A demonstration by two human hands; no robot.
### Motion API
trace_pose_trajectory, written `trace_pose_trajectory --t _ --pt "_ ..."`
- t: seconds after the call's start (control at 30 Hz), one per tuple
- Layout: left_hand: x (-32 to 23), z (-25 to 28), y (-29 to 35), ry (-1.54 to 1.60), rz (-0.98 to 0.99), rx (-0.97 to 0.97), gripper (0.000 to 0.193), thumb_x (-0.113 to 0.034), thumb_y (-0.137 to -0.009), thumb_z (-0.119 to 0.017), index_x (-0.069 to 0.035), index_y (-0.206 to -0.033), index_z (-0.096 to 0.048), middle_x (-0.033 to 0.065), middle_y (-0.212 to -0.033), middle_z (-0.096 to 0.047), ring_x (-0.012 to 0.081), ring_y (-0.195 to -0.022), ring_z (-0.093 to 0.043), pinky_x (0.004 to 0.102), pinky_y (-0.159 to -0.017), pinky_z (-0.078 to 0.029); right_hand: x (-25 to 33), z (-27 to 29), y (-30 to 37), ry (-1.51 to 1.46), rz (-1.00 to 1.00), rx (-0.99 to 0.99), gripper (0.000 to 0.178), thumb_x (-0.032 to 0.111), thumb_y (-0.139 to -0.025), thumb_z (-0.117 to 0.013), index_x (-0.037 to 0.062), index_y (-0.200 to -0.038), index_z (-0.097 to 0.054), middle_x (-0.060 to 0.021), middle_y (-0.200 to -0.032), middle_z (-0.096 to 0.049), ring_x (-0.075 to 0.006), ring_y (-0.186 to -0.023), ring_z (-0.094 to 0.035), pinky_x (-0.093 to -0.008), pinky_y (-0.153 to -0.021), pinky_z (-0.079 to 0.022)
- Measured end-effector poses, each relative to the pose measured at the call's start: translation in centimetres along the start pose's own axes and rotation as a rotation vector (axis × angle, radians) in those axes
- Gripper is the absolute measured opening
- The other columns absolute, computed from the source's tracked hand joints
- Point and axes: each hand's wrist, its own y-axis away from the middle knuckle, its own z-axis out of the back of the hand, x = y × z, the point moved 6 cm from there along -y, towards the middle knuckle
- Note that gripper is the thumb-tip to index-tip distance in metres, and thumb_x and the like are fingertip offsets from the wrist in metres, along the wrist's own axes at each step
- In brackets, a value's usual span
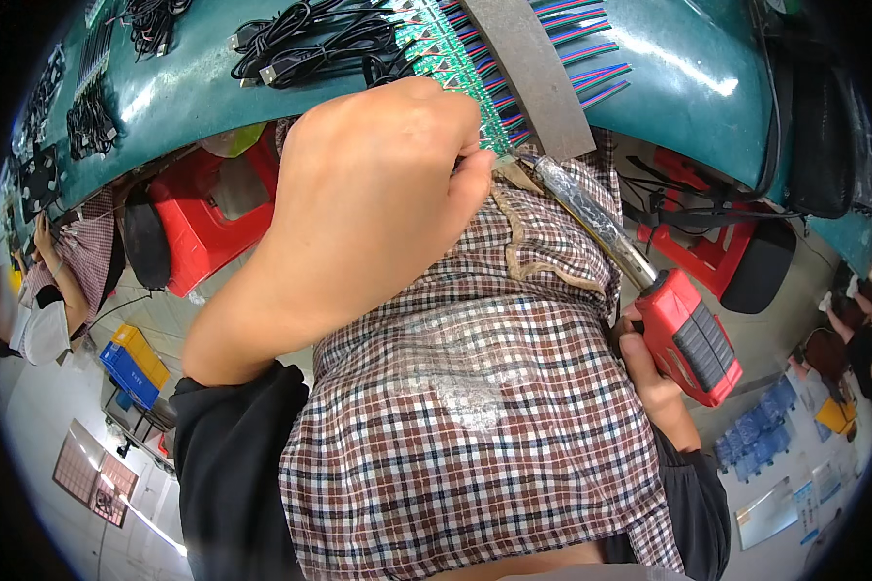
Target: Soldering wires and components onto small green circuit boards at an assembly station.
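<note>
My left hand (383, 155) is closed, fingers curled in a pinch over the near left end of a long green circuit board panel (452, 70). Whatever sits between those fingertips is hidden by the hand. My right hand (649, 373) grips a red soldering gun (688, 334) with a dark ribbed side and a long metal barrel. Its tip reaches the near end of the panel, close to my left fingers; whether they touch I cannot tell. A grey metal bar (538, 82) lies across several multicoloured wires (596, 82) that stick out to the right of the panel.
Bundles of black cables (310, 44) lie left of the panel on the green table (203, 82). Red stools (199, 228) stand under the table's edge. A checked apron (455, 358) covers my lap. At far left another person's arm (68, 276) reaches to the table.
</note>
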Motion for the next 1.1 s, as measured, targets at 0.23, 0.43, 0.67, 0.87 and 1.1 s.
trace_pose_trajectory --t 0.23,0.43,0.67,0.87,1.1 --pt "0.2 -0.1 0.2 0.011 0.028 -0.043 0.017 -0.004 -0.072 -0.074 -0.004 -0.07 -0.057 0.0039 -0.065 -0.056 0.0159 -0.054 -0.054 0.0294 -0.05 -0.042 1.1 0.0 -0.3 0.017 0.049 0.002 0.031 0.011 -0.077 -0.076 0.0 -0.105 -0.069 -0.0166 -0.099 -0.069 -0.0325 -0.088 -0.068 -0.0386 -0.08 -0.053" --pt "-0.3 -0.3 0.4 -0.046 0.044 -0.046 0.018 -0.005 -0.073 -0.074 -0.005 -0.069 -0.056 0.0029 -0.065 -0.055 0.015 -0.054 -0.054 0.029 -0.05 -0.042 0.5 -0.6 -0.2 -0.053 0.077 0.093 0.024 0.002 -0.085 -0.063 -0.0025 -0.109 -0.064 -0.0127 -0.099 -0.065 -0.0242 -0.09 -0.063 -0.0347 -0.083 -0.05" --pt "-0.5 -0.4 0.7 -0.111 0.055 -0.057 0.018 -0.008 -0.074 -0.075 -0.007 -0.07 -0.057 0.0026 -0.067 -0.056 0.0158 -0.053 -0.058 0.0299 -0.049 -0.042 0.8 -0.6 -0.5 -0.09 -0.004 0.027 0.029 0.008 -0.078 -0.075 -0.001 -0.105 -0.068 -0.0156 -0.097 -0.069 -0.0309 -0.087 -0.068 -0.0368 -0.079 -0.053" --pt "-0.8 -0.7 1.0 -0.133 0.052 -0.072 0.018 -0.008 -0.075 -0.075 -0.007 -0.07 -0.057 0.0032 -0.068 -0.056 0.0164 -0.053 -0.059 0.0306 -0.049 -0.042 -0.3 -0.2 0.2 -0.039 0.0 0.02 0.029 0.008 -0.077 -0.075 0.0 -0.105 -0.069 -0.015 -0.097 -0.069 -0.0307 -0.087 -0.068 -0.0368 -0.078 -0.053" --pt "-0.9 -0.5 0.9 -0.118 0.052 -0.073 0.018 -0.009 -0.075 -0.075 -0.007 -0.071 -0.058 0.0035 -0.068 -0.056 0.0169 -0.053 -0.058 0.0311 -0.049 -0.042 -0.7 0.1 0.9 -0.054 -0.049 0.037 0.027 0.009 -0.079 -0.074 0.0012 -0.105 -0.07 -0.0142 -0.098 -0.07 -0.0299 -0.087 -0.068 -0.0371 -0.078 -0.053"
